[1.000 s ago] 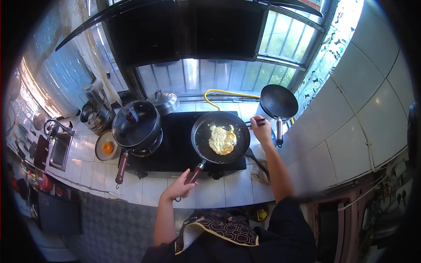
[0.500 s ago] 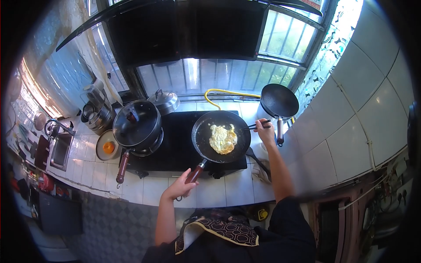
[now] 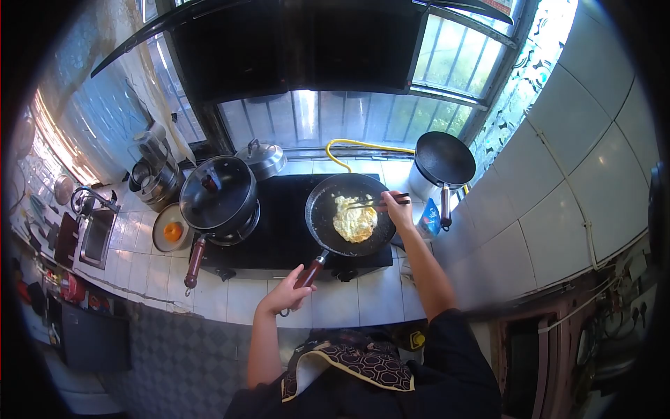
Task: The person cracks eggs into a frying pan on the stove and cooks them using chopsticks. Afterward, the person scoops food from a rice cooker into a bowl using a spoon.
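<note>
My left hand (image 3: pixel 285 293) is closed around the brown handle of a dark frying pan (image 3: pixel 322 228), which sits on the right side of the black stove. Inside the pan lies a pale yellow fried egg (image 3: pixel 356 225), with small loose bits along its upper edge. My right hand (image 3: pixel 399 211) grips dark chopsticks (image 3: pixel 370 204) over the pan's right rim. Their tips reach the upper part of the egg; whether they press into it I cannot tell.
A lidded pan (image 3: pixel 222 199) stands on the stove's left burner (image 3: pixel 241 234). A plate (image 3: pixel 160 239) with an orange item, a metal lid (image 3: pixel 262 162), a second dark pan (image 3: pixel 444 159) and a blue packet (image 3: pixel 428 219) surround the stove (image 3: pixel 279 202). The sink (image 3: pixel 98 237) is far left.
My right hand has moved left and slightly down, bringing the chopsticks from the pan's right rim over to the egg. The blue packet has come into view. My left hand stays on the handle.
</note>
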Demonstrator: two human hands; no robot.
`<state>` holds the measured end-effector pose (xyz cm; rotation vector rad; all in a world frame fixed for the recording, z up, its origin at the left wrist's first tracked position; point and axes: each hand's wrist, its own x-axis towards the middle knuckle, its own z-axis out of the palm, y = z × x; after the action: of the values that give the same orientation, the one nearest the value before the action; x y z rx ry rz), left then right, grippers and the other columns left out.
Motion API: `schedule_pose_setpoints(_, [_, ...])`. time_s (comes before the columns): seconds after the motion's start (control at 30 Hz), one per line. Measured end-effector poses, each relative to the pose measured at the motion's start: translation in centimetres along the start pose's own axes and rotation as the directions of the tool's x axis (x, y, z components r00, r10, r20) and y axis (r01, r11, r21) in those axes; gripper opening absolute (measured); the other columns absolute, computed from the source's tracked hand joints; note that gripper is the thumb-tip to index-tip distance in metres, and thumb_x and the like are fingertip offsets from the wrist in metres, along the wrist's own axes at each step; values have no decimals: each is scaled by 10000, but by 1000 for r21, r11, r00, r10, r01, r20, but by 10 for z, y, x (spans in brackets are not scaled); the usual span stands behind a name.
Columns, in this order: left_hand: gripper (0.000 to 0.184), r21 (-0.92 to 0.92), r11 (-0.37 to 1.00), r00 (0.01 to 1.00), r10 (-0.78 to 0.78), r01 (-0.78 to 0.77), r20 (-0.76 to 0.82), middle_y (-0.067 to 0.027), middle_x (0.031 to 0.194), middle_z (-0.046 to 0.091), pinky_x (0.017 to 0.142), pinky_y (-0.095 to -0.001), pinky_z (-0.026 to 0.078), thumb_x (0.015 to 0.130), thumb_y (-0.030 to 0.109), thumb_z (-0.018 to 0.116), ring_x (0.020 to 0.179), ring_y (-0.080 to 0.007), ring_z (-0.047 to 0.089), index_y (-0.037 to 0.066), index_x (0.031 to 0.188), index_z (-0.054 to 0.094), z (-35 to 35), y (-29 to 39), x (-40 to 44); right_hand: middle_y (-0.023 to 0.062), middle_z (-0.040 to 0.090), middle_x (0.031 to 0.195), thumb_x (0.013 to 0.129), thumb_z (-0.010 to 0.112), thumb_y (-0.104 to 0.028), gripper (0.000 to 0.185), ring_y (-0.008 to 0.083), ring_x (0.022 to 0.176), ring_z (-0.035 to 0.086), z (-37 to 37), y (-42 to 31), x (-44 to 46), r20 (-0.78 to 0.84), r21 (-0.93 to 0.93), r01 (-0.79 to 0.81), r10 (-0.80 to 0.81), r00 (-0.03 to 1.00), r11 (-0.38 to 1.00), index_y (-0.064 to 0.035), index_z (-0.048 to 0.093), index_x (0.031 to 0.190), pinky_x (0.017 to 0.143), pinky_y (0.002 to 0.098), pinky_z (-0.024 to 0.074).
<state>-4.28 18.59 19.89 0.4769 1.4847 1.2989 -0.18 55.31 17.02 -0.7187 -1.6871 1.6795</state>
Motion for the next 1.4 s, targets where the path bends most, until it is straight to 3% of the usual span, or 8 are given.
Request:
schedule_pose_setpoints(0.37, [838,8,1000,1000,10,-10,6,-133,1005,581,406,-231,391,799,98,562,500,-99,473,45,1400,-18,-1,0,1,101,608,724,841,558,-127,174,180,569,616,4,-11,-7,-68,2,56,-55,996,998,37,610,870,523,252,487])
schedule_pose_setpoints(0.47, [844,9,1000,1000,-10,10,1,-126,1001,583,404,-230,390,795,103,566,500,-99,474,40,1399,-20,0,1,1,91,611,705,831,567,-121,175,152,606,617,15,-3,-9,-27,24,153,-152,988,988,46,619,840,558,260,521])
schedule_pose_setpoints(0.77, [839,13,1000,1000,2,-2,-8,-128,986,588,403,-227,391,793,109,569,503,-97,478,32,1398,-8,3,6,-2,120,632,702,842,568,-135,204,166,606,634,9,-17,-19,-5,-22,132,-133,991,991,64,612,839,557,264,527])
schedule_pose_setpoints(0.83, [836,5,1000,1000,3,-3,-9,-126,982,588,403,-228,391,793,105,566,504,-97,477,33,1398,-7,2,3,-2,120,629,705,845,564,-135,200,165,612,635,10,-10,-16,28,-108,167,-165,986,980,59,612,848,559,261,522])
schedule_pose_setpoints(1.2, [842,26,1000,1000,14,-13,-20,-122,975,587,406,-228,393,791,88,560,505,-99,475,24,1395,-22,3,4,-3,90,604,773,869,520,-109,177,134,612,599,-38,-42,-58,-4,-60,106,-107,994,993,35,608,924,540,235,503])
schedule_pose_setpoints(1.3, [845,19,999,1000,30,-30,-1,-124,980,586,407,-228,392,789,91,563,504,-98,473,24,1396,-21,1,1,-1,79,597,784,873,509,-91,163,121,632,596,-52,-37,-82,87,-34,129,-125,988,991,21,611,932,559,224,509])
schedule_pose_setpoints(1.37, [845,40,999,1000,3,-3,4,-125,984,585,409,-228,392,790,94,563,506,-99,473,26,1396,-22,1,5,-1,89,592,816,867,507,-62,151,111,671,595,-48,-50,-103,202,-143,69,-39,979,987,16,610,945,586,211,515])
schedule_pose_setpoints(1.4, [845,41,999,1000,2,-2,8,-125,984,585,409,-228,392,790,94,563,506,-99,473,26,1396,-22,1,4,-2,80,580,820,859,507,-34,143,100,687,588,-47,-46,-107,256,-134,117,-80,963,984,11,607,950,598,204,513])
